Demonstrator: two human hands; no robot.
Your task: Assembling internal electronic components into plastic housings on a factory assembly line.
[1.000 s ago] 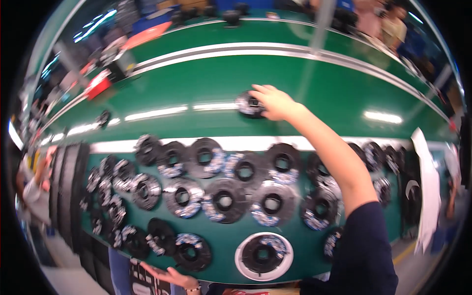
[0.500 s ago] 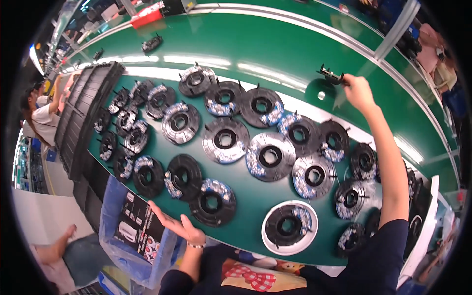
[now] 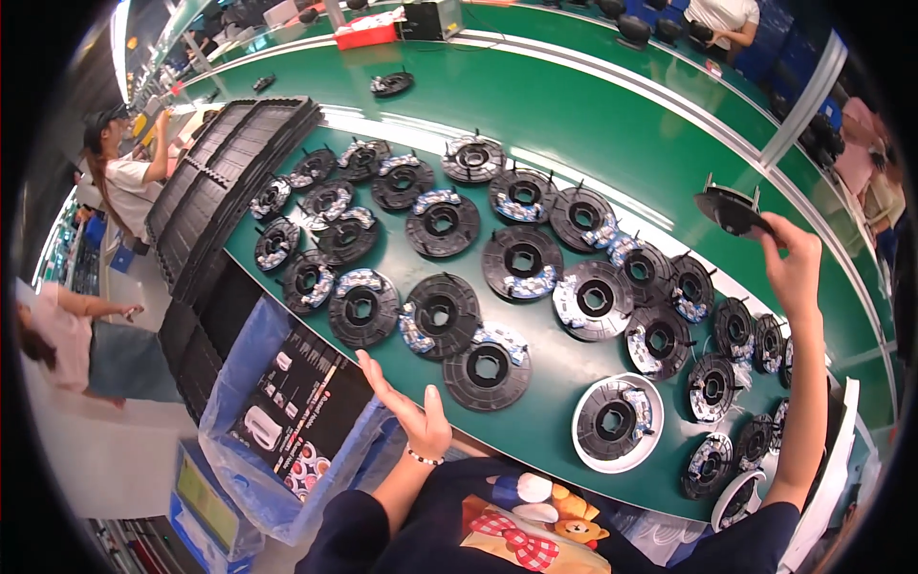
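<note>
Out over the green conveyor at the far right, my right hand (image 3: 793,256) pinches the rim of a black round plastic base (image 3: 732,209) with thin upright prongs, tilted nearly edge-on. My left hand (image 3: 413,413) holds nothing; its fingers are stretched apart by the near table edge, beside the blue-lined box. Many similar black round bases (image 3: 441,219) with a central ring and a blue-and-white patch lie spread over the green tabletop (image 3: 421,262). One base (image 3: 609,421) sits inside a white round ring (image 3: 584,453) close to me.
Stacked black trays (image 3: 225,182) stand at the left end. Below them, a blue-lined box (image 3: 222,421) contains a dark printed carton (image 3: 287,411). Single bases (image 3: 391,84) ride the conveyor (image 3: 545,105) behind. A red bin (image 3: 370,32) and other people (image 3: 129,177) are beyond.
My view has shifted, so the table appears lower and farther right. The base in my right hand has tilted to show its underside. My left hand stays open.
</note>
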